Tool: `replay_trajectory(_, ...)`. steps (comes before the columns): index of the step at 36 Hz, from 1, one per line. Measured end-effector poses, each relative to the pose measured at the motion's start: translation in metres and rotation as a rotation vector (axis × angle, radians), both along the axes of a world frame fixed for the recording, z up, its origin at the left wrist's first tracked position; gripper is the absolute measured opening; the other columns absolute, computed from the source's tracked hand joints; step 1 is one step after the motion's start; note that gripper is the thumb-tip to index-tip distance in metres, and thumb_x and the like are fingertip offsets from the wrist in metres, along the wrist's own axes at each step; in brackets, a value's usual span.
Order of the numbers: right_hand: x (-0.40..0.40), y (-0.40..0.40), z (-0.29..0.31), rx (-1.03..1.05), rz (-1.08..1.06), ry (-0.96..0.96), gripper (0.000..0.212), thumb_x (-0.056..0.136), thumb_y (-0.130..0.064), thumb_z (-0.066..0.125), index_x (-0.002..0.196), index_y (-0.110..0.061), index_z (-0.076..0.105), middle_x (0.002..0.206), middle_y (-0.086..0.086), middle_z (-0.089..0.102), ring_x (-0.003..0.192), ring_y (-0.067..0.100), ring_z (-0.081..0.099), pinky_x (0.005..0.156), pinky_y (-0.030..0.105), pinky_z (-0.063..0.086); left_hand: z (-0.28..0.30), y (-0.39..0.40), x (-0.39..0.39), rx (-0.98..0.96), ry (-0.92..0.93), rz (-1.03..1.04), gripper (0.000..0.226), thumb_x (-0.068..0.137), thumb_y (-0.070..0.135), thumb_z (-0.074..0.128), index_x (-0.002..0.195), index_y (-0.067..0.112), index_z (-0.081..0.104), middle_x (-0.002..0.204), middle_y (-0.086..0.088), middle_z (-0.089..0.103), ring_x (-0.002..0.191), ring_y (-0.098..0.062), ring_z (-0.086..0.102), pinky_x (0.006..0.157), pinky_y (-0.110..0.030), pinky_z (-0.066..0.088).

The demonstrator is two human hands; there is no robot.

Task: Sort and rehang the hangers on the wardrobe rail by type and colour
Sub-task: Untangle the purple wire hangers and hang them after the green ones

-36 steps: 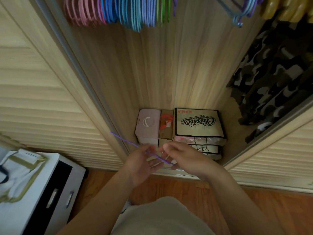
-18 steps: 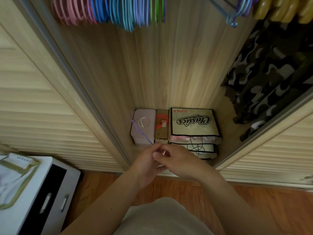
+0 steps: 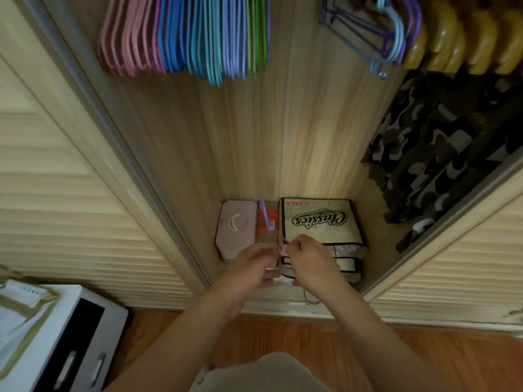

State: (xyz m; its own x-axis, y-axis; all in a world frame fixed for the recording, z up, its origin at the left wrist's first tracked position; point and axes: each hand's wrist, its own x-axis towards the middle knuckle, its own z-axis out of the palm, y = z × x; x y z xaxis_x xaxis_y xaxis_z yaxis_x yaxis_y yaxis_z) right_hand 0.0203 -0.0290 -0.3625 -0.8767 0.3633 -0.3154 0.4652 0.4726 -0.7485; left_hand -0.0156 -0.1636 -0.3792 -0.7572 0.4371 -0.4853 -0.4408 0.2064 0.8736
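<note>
Both hands, left hand and right hand, pinch a purple hanger, now swung upright from its earlier slant, low before the wardrobe floor; rehanging seems next.

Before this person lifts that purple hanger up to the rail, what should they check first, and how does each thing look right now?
1. Purple hanger held by both hands: ok, the left hand and right hand meet at its lower end.
2. Firmness of the grip: cannot tell, the fingers are blurred.
3. Hanger whole and unbent: cannot tell, only a thin strip shows.
4. Matching group on the rail: ok, purple ones hang among the sorted hangers.
5. Free space on the rail: ok, there is a gap right of that group.
6. Way up clear: ok, only the boxes lie below.
</note>
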Motion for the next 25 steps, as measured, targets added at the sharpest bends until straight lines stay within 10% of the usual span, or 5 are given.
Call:
replay_trajectory(9,-0.040,0.042,0.119,0.048,-0.247,0.515,0.023,0.096,-0.028,0.043,0.091,-0.019,0.063,0.077,0.001,0.062,0.079,0.027,0.063,0.075,0.056,0.058,0.139,-0.024,-0.078,-0.169,1.070,0.188,0.020,0.103,0.012,0.056,0.100,0.029,0.067,0.098,0.009,0.068,0.087,0.011,0.060,0.076,-0.002,0.039)
replay_trajectory(19,-0.100,0.059,0.213,0.221,-0.263,0.815,0.021,0.101,-0.032,0.043,0.084,-0.024,0.054,0.080,0.003,0.062,0.077,0.030,0.066,0.074,0.052,0.057,0.294,-0.069,-0.154,-0.583,1.979,0.402,0.025,0.087,0.013,0.052,0.100,0.006,0.071,0.114,-0.013,0.067,0.118,-0.033,0.058,0.106,-0.046,0.044)
replay_trajectory(25,-0.145,0.073,0.244,0.361,-0.258,0.851,0.018,0.103,-0.024,0.043,0.094,-0.017,0.057,0.083,0.005,0.061,0.081,0.030,0.061,0.071,0.040,0.048,0.339,-0.088,-0.172,-1.021,2.040,0.525,0.027,0.084,0.020,0.056,0.097,0.003,0.070,0.140,-0.024,0.054,0.145,-0.048,0.029,0.123,-0.063,0.016)
